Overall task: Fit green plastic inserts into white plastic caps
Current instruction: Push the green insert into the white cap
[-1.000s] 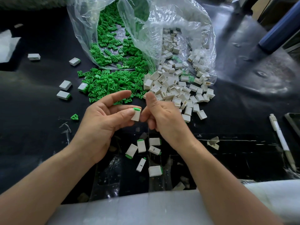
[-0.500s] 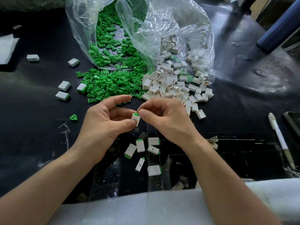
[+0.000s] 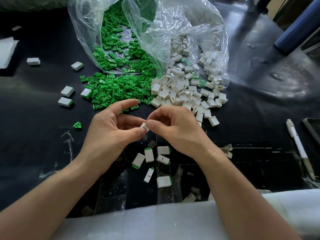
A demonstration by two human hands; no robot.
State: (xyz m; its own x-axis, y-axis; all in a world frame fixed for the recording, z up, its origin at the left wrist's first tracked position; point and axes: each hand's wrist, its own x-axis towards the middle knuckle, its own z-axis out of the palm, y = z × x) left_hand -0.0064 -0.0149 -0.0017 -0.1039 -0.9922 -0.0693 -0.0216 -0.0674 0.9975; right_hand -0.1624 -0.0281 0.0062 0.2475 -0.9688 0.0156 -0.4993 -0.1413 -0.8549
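Left hand [image 3: 107, 130] pinches the cap [image 3: 144, 127] between thumb and fingers. Right hand [image 3: 176, 130] is curled in, thumb and forefinger squeezing its end, and the insert [image 3: 146, 124] that stood proud a second ago is now down to a green sliver at the cap's edge. That looks seated, or one last press away. Just below the hands lie the finished pieces [image 3: 149, 155]. Beyond the left hand is the green pile [image 3: 117, 89] and beyond the right the white pile [image 3: 183, 94], both spilling from the bag [image 3: 173, 23].
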